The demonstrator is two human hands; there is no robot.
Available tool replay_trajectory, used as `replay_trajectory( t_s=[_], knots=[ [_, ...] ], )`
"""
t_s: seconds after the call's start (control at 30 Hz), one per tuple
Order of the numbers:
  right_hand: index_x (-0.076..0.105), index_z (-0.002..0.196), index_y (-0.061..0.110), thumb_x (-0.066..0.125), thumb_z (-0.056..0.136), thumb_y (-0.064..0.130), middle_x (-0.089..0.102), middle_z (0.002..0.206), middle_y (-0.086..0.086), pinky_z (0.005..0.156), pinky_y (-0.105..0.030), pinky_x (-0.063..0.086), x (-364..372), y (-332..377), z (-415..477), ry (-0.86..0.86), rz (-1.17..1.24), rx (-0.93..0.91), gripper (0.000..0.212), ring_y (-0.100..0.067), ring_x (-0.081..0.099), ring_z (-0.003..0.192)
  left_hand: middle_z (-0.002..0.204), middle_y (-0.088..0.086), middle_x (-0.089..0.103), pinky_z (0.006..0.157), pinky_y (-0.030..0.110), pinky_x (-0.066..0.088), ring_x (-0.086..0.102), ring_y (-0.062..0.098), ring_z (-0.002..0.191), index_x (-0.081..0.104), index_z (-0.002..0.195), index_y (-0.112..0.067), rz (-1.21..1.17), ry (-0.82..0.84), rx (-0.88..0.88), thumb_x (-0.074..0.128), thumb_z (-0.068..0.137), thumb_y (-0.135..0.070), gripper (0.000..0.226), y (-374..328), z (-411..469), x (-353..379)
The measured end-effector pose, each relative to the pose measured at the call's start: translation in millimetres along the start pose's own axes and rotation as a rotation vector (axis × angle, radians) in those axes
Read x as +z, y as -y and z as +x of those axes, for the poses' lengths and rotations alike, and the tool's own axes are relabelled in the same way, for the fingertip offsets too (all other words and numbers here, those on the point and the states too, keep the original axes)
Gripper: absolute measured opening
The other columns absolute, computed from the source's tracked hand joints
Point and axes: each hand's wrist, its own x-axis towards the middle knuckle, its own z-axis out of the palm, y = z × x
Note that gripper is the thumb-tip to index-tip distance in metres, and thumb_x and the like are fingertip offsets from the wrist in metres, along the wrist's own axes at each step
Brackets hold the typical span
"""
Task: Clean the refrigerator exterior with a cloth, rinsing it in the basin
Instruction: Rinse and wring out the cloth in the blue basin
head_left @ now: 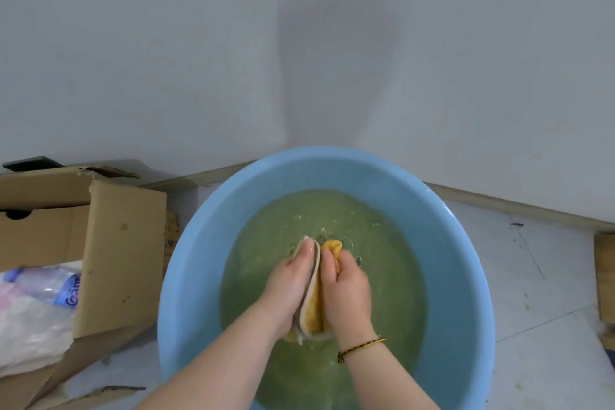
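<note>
A round blue basin (206, 243) stands on the floor, filled with greenish, cloudy water. Over its middle, both hands hold a folded cloth (314, 313) that is yellow on one side and pale grey-white on the other. My left hand (291, 286) grips the cloth from the left, fingers pointing away from me. My right hand (346, 289) grips it from the right, with the yellow end sticking out past the fingertips. A beaded bracelet sits on the right wrist. The cloth is wet and just above the water surface. The refrigerator is out of view.
An open cardboard box (119, 243) sits left of the basin, holding a plastic bottle (50, 286) and plastic bags. White walls meet in a corner behind the basin. Tiled floor (539, 283) lies to the right, with a wooden object (605, 276) at the right edge.
</note>
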Motion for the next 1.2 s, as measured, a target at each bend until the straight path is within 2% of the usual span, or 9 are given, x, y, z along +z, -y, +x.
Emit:
replay_trajectory(
  t_s=[0.13,0.3,0.5,0.6,0.73,0.87,1.0,1.1,1.2],
  knots=[
    [0.042,0.076,0.020,0.040,0.095,0.041,0.050,0.068,0.003,0.061,-0.028,0.038,-3,-20,10,-0.034,-0.089,0.156,0.028,-0.020,0.049,0.069,0.087,0.006,0.067,0.070,0.029,0.050,0.063,0.020,0.081,0.061,0.092,-0.013,0.104,-0.076,-0.007,0.046,0.087,-0.048,0.038,10,12,-18],
    [0.045,0.124,0.016,0.050,0.093,0.029,0.055,0.119,0.000,0.076,-0.025,0.043,-2,-36,9,0.075,-0.252,0.123,0.034,-0.020,0.055,0.103,0.095,0.005,0.061,0.076,0.029,0.043,0.056,0.023,0.090,0.056,0.107,-0.010,0.244,-0.219,-0.013,0.046,0.093,-0.031,0.027,22,32,-39],
    [0.050,0.126,0.010,0.048,0.093,0.014,0.059,0.109,-0.006,0.076,-0.026,0.043,-2,-31,12,0.002,-0.049,0.328,0.033,-0.022,0.055,0.093,0.103,0.006,0.062,0.092,0.035,0.044,0.057,0.025,0.098,0.057,0.117,-0.008,0.082,-0.166,-0.154,0.047,0.093,-0.031,0.035,18,27,-33],
    [0.054,0.123,0.014,0.052,0.092,0.015,0.057,0.119,0.000,0.088,-0.025,0.042,0,-21,-4,-0.047,-0.027,0.180,0.031,-0.017,0.054,0.106,0.104,0.008,0.067,0.093,0.042,0.046,0.061,0.027,0.099,0.062,0.109,-0.013,0.063,-0.014,-0.139,0.052,0.081,-0.057,0.054,15,15,-23],
    [0.062,0.106,0.012,0.051,0.087,0.017,0.052,0.098,0.003,0.072,-0.022,0.039,9,-8,-32,-0.049,-0.093,-0.192,0.023,-0.013,0.053,0.090,0.089,0.001,0.064,0.065,0.025,0.047,0.061,0.014,0.082,0.056,0.089,-0.019,-0.041,0.040,0.001,0.063,0.082,-0.030,0.015,5,-7,-4],
    [0.055,0.113,0.019,0.050,0.071,0.019,0.058,0.102,-0.002,0.083,-0.015,0.038,7,-5,-49,-0.121,-0.059,-0.482,0.042,-0.005,0.047,0.093,0.083,0.005,0.065,0.059,0.024,0.049,0.062,0.016,0.074,0.058,0.087,-0.014,-0.270,-0.021,0.060,0.057,0.087,-0.016,0.002,-10,-19,1],
    [0.034,0.134,0.017,0.058,0.062,0.036,0.041,0.131,-0.002,0.107,-0.029,0.023,0,-16,-46,-0.330,-0.108,-0.388,0.078,-0.018,0.032,0.123,0.076,0.001,0.070,0.059,0.026,0.051,0.066,0.014,0.069,0.060,0.088,-0.015,-0.374,0.019,0.058,0.046,0.092,-0.025,0.018,-16,-26,3],
    [0.007,0.137,0.033,0.076,0.059,0.030,0.024,0.132,0.023,0.112,-0.032,0.027,-13,-10,-41,0.076,0.118,-0.161,0.104,-0.004,0.031,0.131,0.084,0.001,0.069,0.069,0.029,0.049,0.063,0.014,0.081,0.061,0.088,-0.015,-0.340,0.035,0.060,0.039,0.093,-0.036,0.031,-18,-31,2],
    [0.024,0.132,0.033,0.083,0.061,0.012,0.044,0.117,0.028,0.089,-0.007,0.041,-19,-9,-37,0.331,0.297,-0.108,0.095,0.018,0.051,0.099,0.073,0.001,0.072,0.072,0.031,0.050,0.066,0.015,0.073,0.065,0.086,-0.012,-0.291,0.074,0.031,0.037,0.091,-0.045,0.043,-22,-34,-1]
  ],
)
